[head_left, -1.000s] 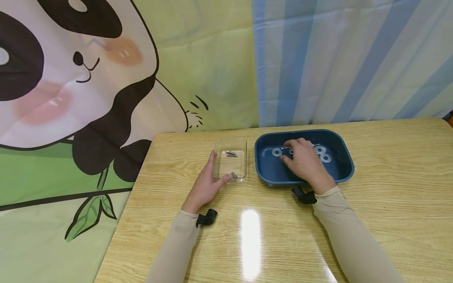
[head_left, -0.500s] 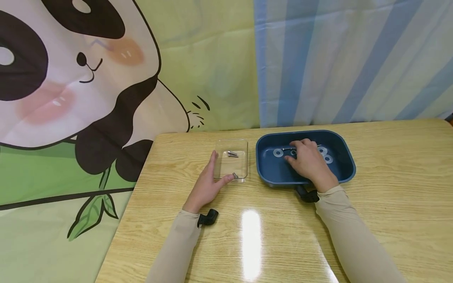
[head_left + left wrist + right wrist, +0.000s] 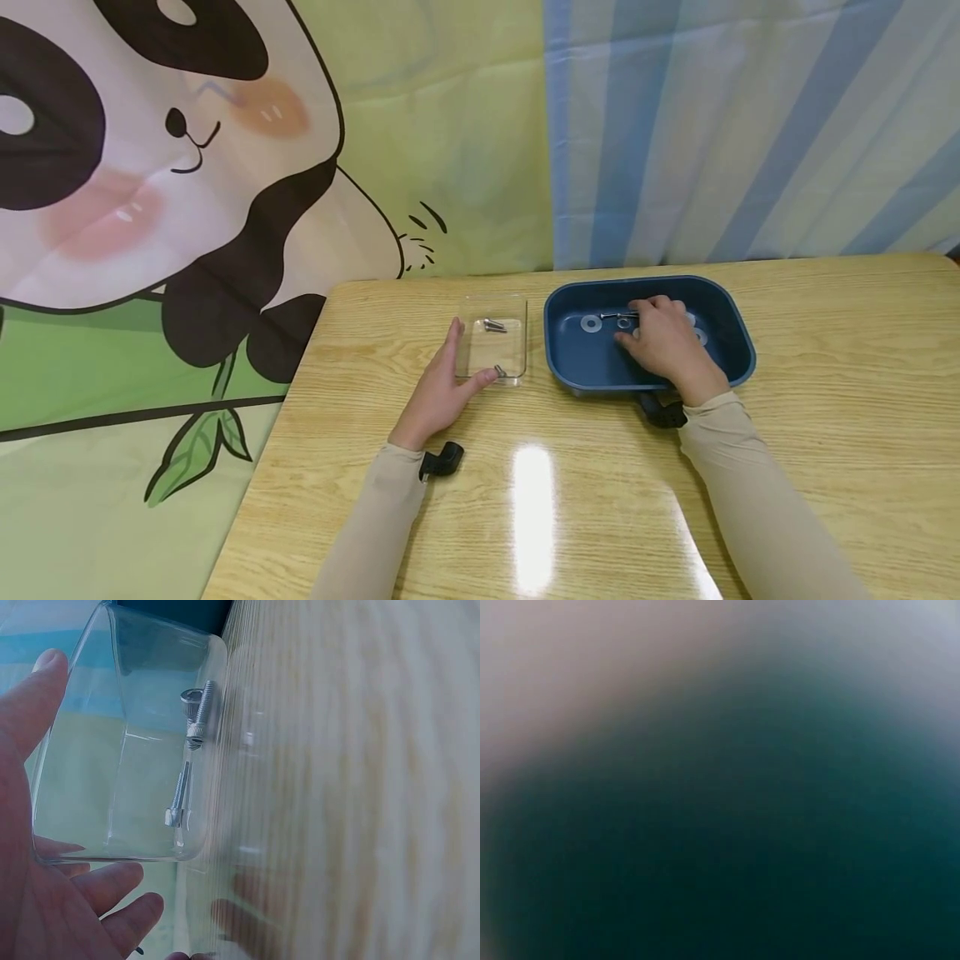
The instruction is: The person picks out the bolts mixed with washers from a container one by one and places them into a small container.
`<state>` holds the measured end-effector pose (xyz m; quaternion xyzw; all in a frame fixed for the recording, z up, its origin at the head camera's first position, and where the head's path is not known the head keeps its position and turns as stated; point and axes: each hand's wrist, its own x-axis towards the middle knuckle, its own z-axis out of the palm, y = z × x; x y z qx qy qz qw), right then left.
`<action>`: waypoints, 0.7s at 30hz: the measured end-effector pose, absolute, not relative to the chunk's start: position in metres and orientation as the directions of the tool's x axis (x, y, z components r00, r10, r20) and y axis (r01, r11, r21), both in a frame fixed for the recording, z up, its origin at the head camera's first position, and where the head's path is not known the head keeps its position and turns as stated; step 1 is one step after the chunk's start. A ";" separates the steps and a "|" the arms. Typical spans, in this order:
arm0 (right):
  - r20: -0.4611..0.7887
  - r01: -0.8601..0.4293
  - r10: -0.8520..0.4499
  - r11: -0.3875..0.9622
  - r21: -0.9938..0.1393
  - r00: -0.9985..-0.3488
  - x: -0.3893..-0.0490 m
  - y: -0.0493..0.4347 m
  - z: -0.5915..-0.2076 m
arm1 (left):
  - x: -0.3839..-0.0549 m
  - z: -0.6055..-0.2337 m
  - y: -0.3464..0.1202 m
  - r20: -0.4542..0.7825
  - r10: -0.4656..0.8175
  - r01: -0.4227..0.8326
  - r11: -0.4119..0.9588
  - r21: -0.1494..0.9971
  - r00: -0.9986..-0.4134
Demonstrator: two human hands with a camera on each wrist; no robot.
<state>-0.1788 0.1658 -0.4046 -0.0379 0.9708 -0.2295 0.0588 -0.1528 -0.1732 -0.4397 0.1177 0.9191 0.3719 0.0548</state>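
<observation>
My left hand [image 3: 438, 392] holds a small clear plastic box [image 3: 491, 352] by its near-left corner, thumb on the near side and fingers along the left wall. Inside the box lie two bolts [image 3: 495, 325] at the back and a smaller one [image 3: 499, 371] near the thumb. In the left wrist view, silver socket-head bolts [image 3: 177, 799] show through the wall. My right hand [image 3: 666, 346] reaches down into a blue tray [image 3: 592, 367], thumb and forefinger apart. Beside its fingertips lie bolts [image 3: 615, 316]; its other fingers are hidden. The right wrist view is a dark blur.
Flat washers lie in the blue tray, one large washer [image 3: 591, 323] at the left and others partly behind the right hand. Box and tray stand side by side on a wooden table [image 3: 600, 500]. A printed curtain [image 3: 480, 142] hangs along the table's back edge.
My right hand has shifted slightly right within the tray, so more of the bolts and a small washer show left of it. The left hand and clear box have stayed together in place.
</observation>
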 end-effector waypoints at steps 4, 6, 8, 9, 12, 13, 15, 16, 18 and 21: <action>-0.116 -0.043 -0.106 0.894 -0.446 -0.988 -0.179 0.169 -0.406 | -0.152 -0.439 -0.173 -0.021 0.252 0.168 0.700 0.694 -0.968; -0.119 -0.045 -0.108 0.895 -0.444 -0.987 -0.179 0.169 -0.407 | -0.152 -0.438 -0.173 -0.022 0.256 0.169 0.697 0.697 -0.966; -0.120 -0.046 -0.109 0.896 -0.441 -0.987 -0.180 0.170 -0.408 | -0.152 -0.437 -0.173 -0.021 0.256 0.169 0.695 0.699 -0.967; -0.122 -0.044 -0.108 0.897 -0.440 -0.987 -0.180 0.170 -0.408 | -0.152 -0.437 -0.173 -0.020 0.255 0.169 0.695 0.699 -0.967; -0.129 -0.040 -0.106 0.902 -0.429 -0.986 -0.180 0.170 -0.409 | -0.151 -0.437 -0.173 -0.023 0.255 0.167 0.695 0.699 -0.967; -0.129 -0.042 -0.107 0.905 -0.424 -0.986 -0.180 0.170 -0.409 | -0.152 -0.437 -0.173 -0.024 0.253 0.165 0.697 0.698 -0.967; -0.123 -0.051 -0.112 0.909 -0.414 -0.986 -0.180 0.170 -0.410 | -0.152 -0.436 -0.172 -0.028 0.253 0.163 0.698 0.697 -0.967; -0.116 -0.056 -0.112 0.911 -0.409 -0.987 -0.180 0.170 -0.410 | -0.152 -0.436 -0.172 -0.028 0.253 0.162 0.697 0.698 -0.967; -0.099 -0.063 -0.112 0.913 -0.403 -0.989 -0.180 0.170 -0.410 | -0.151 -0.436 -0.172 -0.032 0.253 0.159 0.697 0.699 -0.967; -0.085 -0.063 -0.105 0.915 -0.399 -0.991 -0.180 0.170 -0.410 | -0.152 -0.436 -0.173 -0.032 0.254 0.160 0.697 0.699 -0.967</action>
